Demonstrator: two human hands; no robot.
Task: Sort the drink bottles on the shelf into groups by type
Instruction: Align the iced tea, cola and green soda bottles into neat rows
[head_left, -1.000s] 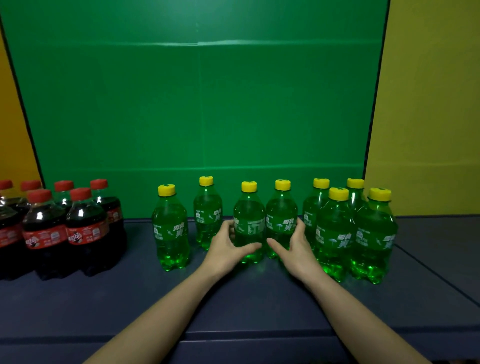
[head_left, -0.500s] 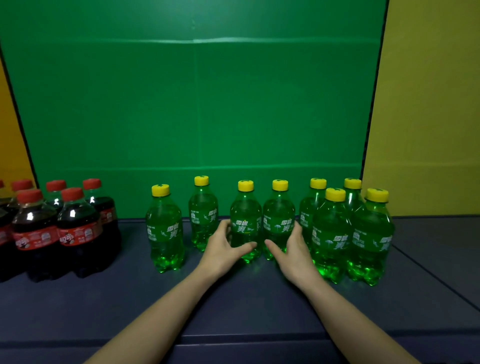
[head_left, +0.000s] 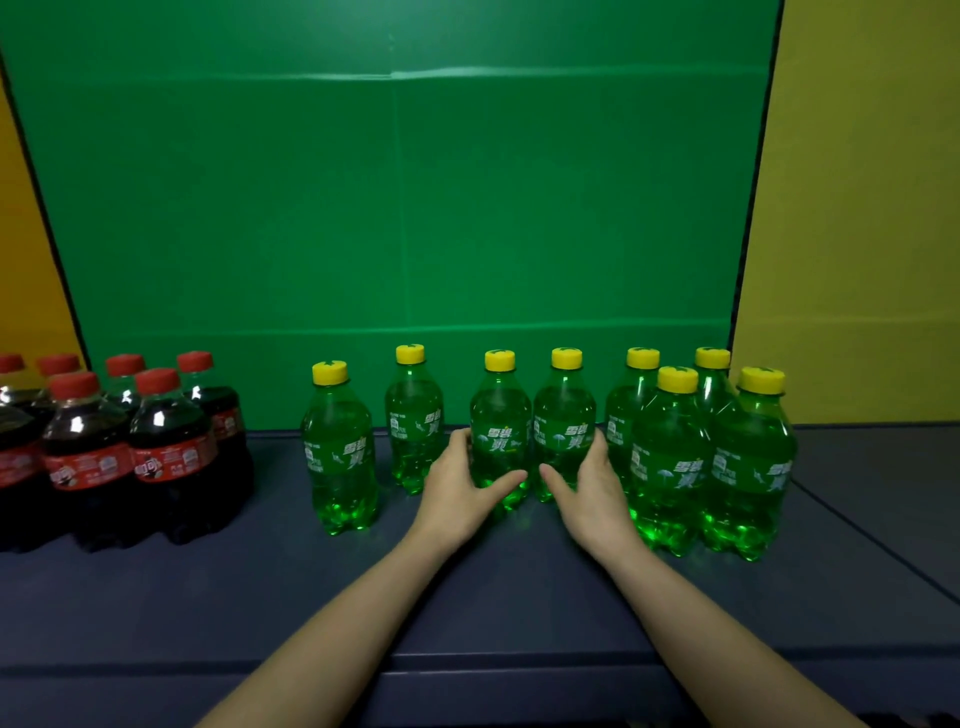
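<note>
Dim, soft-focus wide-angle view; edges bow, and small highlights glint on the cola bottles (head_left: 171, 441).

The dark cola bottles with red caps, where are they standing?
In the head view, the dark cola bottles stand clustered at the shelf's far left, apart from the nearest green bottle.

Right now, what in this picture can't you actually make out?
- Dark cola bottles: head view's left edge cuts the group, so no full count.
- Rear green bottles: bodies hidden behind front ones.
- Left hand and right hand: fingers behind the two middle bottles, grip unclear.
</note>
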